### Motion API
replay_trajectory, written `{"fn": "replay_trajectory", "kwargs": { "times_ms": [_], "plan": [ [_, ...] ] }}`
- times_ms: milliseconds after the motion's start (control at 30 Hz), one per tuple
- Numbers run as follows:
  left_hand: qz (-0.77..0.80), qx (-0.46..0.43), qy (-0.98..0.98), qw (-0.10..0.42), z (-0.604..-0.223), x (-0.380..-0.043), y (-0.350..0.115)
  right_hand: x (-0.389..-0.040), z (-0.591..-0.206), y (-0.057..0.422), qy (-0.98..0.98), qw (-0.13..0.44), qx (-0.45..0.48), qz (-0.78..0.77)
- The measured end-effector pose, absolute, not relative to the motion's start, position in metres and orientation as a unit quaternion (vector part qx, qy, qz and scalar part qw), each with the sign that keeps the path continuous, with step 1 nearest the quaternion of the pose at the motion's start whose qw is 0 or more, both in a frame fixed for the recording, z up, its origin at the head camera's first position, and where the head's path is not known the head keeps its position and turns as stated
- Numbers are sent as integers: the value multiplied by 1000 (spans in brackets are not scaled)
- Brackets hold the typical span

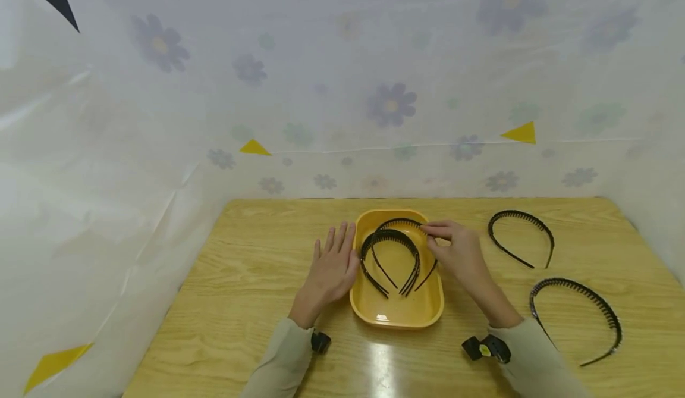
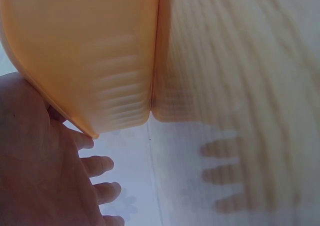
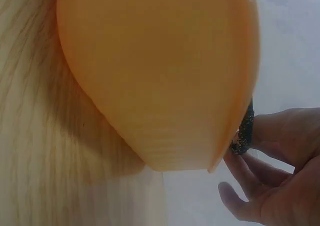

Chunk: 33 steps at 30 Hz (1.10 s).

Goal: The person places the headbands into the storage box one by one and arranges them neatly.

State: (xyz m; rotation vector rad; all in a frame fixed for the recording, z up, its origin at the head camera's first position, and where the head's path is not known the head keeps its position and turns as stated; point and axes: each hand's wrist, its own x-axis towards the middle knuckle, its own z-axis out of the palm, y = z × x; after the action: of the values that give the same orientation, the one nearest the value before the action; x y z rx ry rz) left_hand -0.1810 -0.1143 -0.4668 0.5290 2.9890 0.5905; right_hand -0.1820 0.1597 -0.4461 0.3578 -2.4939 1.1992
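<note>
A yellow plastic tray stands on the wooden table with several black toothed headbands bunched inside. My right hand pinches another black headband between thumb and fingers at the tray's right side; this headband lies partly over or behind the bunch. In the right wrist view the pinched headband shows just past the tray's rim. Along the left side of the tray my left hand has its fingers extended. Its thumb side meets the rim, as the left wrist view shows with the hand against the tray.
Two more black headbands lie on the table to the right, one farther back and one nearer. A whitish flowered sheet encloses the back and sides of the wooden table.
</note>
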Motion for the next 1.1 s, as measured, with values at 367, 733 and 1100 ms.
{"fn": "replay_trajectory", "kwargs": {
  "times_ms": [367,733,1100],
  "plan": [
    [187,170,967,26,-468,-180,-113,-189,-456,146,-887,163,137,409],
    [192,173,966,17,-467,-181,-114,-198,-461,136,-908,151,147,363],
    [189,171,967,19,-468,-181,-115,-200,-460,131,-923,147,168,314]
  ]
}}
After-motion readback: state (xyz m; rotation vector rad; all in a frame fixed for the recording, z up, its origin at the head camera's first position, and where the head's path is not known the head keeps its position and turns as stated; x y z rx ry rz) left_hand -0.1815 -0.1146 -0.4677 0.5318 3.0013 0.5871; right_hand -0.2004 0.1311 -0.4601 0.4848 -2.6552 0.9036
